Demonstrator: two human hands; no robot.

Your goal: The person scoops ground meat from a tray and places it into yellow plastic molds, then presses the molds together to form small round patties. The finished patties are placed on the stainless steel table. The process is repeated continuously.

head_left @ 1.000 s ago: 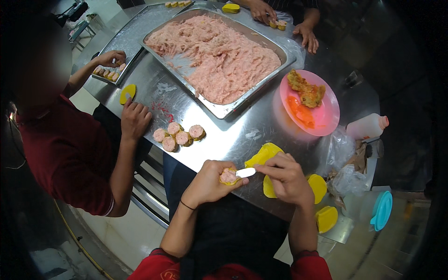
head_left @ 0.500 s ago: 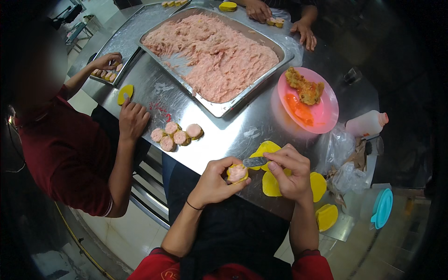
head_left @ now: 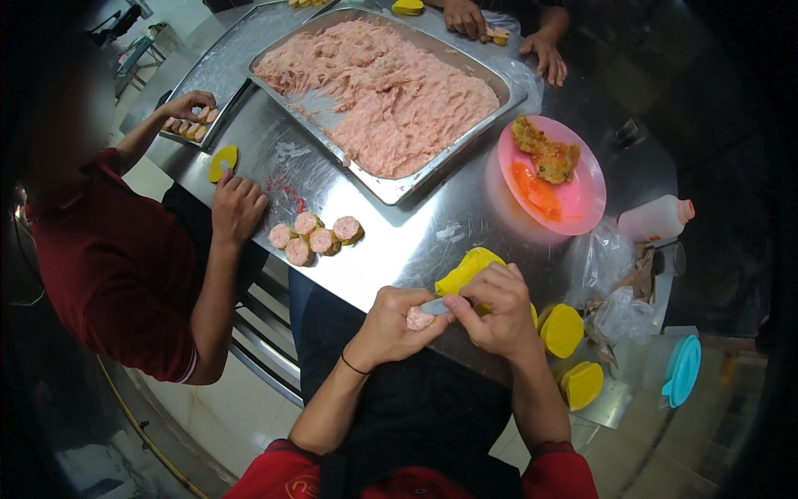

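My left hand [head_left: 384, 328] is curled around a small open-topped dumpling [head_left: 418, 319] with pink filling, mostly hidden by my fingers. Pinched in my right hand [head_left: 503, 312] is a small flat metal spatula [head_left: 435, 306], its blade at the top of the filling. Thin round yellow wrappers [head_left: 467, 268] lie on the steel table just beyond and partly under my right hand. More wrappers [head_left: 562, 331] are stacked to its right. Several filled dumplings [head_left: 322, 241] stand grouped on the table, left of and beyond my left hand.
A deep metal tray [head_left: 397, 195] of pink minced filling [head_left: 391, 100] takes up the table's middle. Right of it are a pink bowl [head_left: 592, 200] with food, a bottle [head_left: 652, 220], plastic bags [head_left: 623, 316] and a turquoise-lidded container [head_left: 682, 372]. Co-workers' hands [head_left: 238, 208] are at left and far side.
My right hand has moved left and nearer, bringing the spatula onto the filling. My left fingers have closed further around the dumpling. Across the table, a co-worker's hand has shifted over some dumplings.
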